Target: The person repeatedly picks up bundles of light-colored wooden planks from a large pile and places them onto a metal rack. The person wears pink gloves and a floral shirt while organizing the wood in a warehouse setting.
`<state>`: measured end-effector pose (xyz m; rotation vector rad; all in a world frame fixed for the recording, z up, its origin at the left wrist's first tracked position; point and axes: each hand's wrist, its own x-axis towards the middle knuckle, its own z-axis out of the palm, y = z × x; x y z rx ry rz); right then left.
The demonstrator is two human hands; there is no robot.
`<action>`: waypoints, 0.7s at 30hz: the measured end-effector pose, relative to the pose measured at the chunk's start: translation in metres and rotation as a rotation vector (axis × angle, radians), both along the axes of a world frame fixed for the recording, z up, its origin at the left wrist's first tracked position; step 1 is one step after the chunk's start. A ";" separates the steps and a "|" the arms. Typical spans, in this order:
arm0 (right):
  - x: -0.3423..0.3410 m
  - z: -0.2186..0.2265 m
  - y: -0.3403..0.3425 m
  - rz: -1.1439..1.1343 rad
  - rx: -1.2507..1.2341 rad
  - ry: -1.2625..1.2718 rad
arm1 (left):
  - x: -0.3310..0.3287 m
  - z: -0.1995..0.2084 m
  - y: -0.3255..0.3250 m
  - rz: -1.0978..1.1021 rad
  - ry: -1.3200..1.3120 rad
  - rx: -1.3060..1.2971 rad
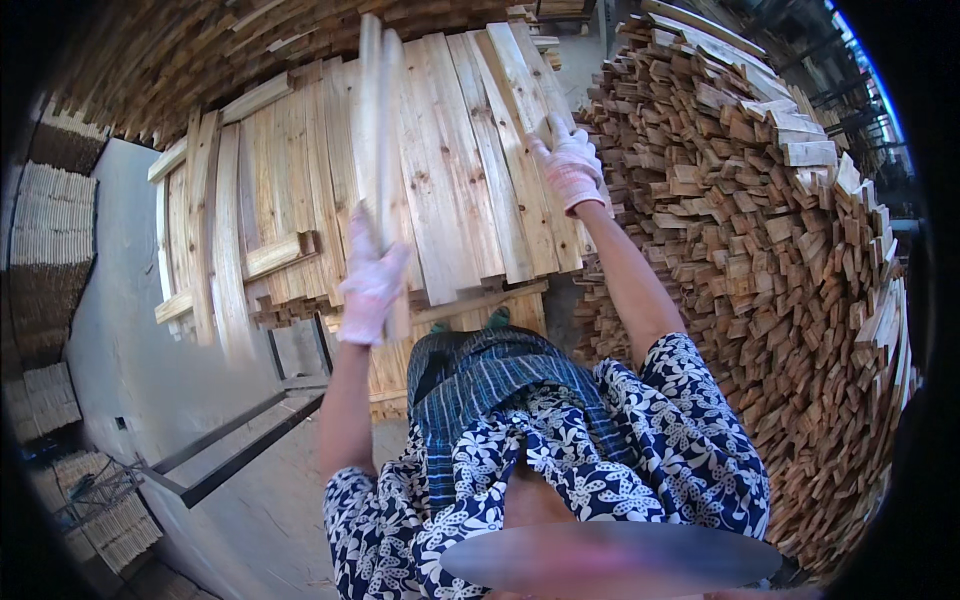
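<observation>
My left hand (372, 285), in a pale, pinkish work glove, is closed round a narrow wooden board (372, 120). Motion blurs both the board and the fingers. Beneath it lies a layer of light, knotty planks (437, 180), side by side and pointing away from me. At the right of this layer my right hand (572, 165), gloved alike, rests on a plank (527, 85) with its thumb and forefinger apart. Its other fingers are partly hidden.
A tall heap of short wood pieces (700, 220) rises close on the right. More timber (200, 60) is stacked beyond the planks. At the left, loose boards (205, 230) lie across crosspieces, near a dark metal frame (240, 450) on the grey floor (140, 330). Bundled wood (50, 215) stands farther left.
</observation>
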<state>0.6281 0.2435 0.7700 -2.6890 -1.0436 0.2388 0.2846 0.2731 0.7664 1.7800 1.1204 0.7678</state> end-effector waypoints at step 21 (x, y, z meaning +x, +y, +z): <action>0.027 0.035 0.025 0.128 0.317 0.316 | 0.110 -0.040 0.013 -0.343 -0.041 -0.120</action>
